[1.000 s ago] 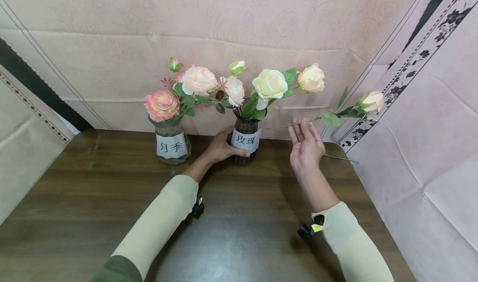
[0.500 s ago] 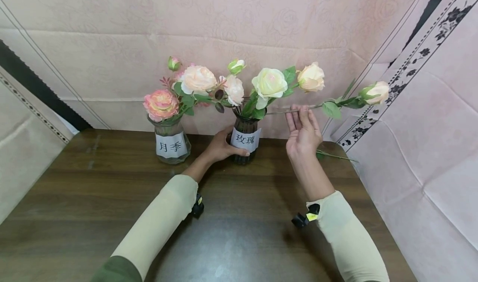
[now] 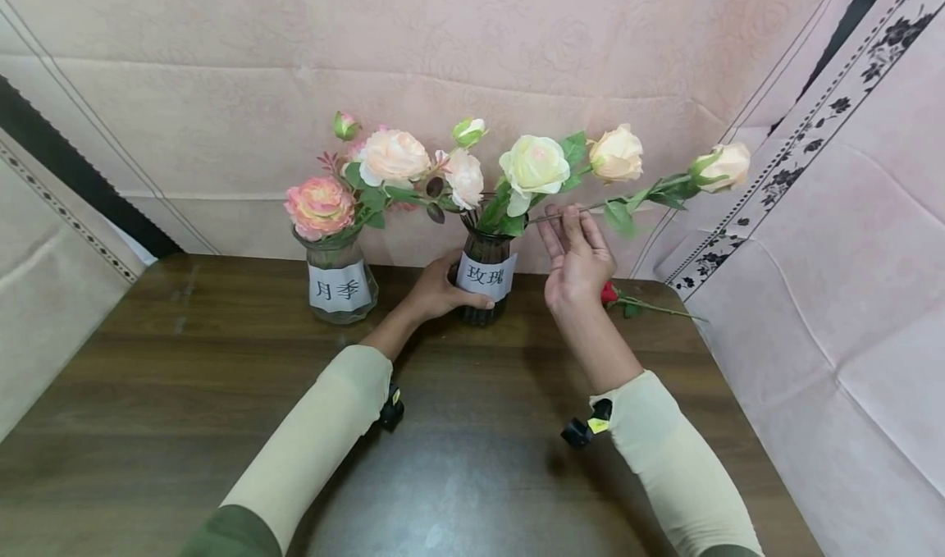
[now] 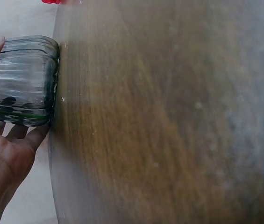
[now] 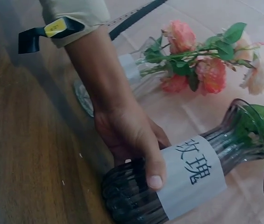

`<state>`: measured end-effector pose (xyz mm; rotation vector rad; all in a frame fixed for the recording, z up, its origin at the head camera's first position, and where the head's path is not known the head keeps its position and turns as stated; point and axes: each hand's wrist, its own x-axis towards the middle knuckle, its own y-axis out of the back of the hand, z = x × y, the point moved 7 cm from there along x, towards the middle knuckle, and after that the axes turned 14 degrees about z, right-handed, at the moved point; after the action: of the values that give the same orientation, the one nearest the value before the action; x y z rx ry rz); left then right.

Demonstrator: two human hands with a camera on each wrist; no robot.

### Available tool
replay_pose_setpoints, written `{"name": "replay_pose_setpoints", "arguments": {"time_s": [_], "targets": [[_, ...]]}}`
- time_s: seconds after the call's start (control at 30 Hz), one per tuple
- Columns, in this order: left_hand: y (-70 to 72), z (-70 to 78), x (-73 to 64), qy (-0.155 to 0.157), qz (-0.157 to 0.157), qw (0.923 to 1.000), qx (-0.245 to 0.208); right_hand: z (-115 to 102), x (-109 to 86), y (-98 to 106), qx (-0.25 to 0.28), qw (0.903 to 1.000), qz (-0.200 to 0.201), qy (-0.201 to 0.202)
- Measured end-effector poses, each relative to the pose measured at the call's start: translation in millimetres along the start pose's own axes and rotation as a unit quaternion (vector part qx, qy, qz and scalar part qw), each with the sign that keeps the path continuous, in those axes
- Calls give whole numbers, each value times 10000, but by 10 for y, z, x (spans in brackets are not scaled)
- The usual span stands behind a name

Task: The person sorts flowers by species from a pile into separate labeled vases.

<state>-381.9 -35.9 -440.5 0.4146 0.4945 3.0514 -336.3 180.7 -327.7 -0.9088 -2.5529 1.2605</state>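
My left hand [image 3: 445,288] grips the lower part of a dark ribbed glass vase [image 3: 483,309] with a white paper label; its thumb lies across the front. The left wrist view shows the vase's ribbed base [image 4: 26,79] between thumb and fingers. A white-green rose [image 3: 535,166] and a cream rose [image 3: 615,154] stand in this vase. Just right of the rim, my right hand [image 3: 579,257] pinches the thin stem of another cream rose [image 3: 719,167], held nearly level with its bloom to the right. The stem's end is by the rim; whether it is inside cannot be seen.
A clear glass vase [image 3: 340,299] with pink and peach flowers [image 3: 320,208] stands to the left, also labelled. A red flower [image 3: 609,294] lies on the brown table [image 3: 472,426] behind the right wrist. Pink patterned cloth [image 3: 443,32] hangs behind the table.
My right hand has moved left toward the dark vase, carrying the cream rose along. The red flower has come into view behind it. My left hand stays on the vase.
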Motion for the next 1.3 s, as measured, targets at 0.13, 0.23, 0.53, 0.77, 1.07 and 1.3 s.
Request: {"name": "replay_pose_setpoints", "arguments": {"time_s": [0.13,0.23,0.53,0.77,1.07,1.3], "targets": [[10,3,3,-1,22,10000,50,78,-60,-62,-181,9997,-162,103],[9,2,3,48,28,10000,76,112,-87,-87,-242,9994,-205,171],[10,-14,-4,117,58,9999,27,224,-121,-75,-821,9962,-140,262],[6,-21,-2,127,71,9999,-4,321,-203,-71,-1590,9852,-455,444],[-6,-27,5,47,78,10000,-38,344,-366,44,-2495,9565,-1100,1034],[-4,-29,14,-41,126,9999,-56,265,-452,9,-3358,9142,-1614,1595]]}}
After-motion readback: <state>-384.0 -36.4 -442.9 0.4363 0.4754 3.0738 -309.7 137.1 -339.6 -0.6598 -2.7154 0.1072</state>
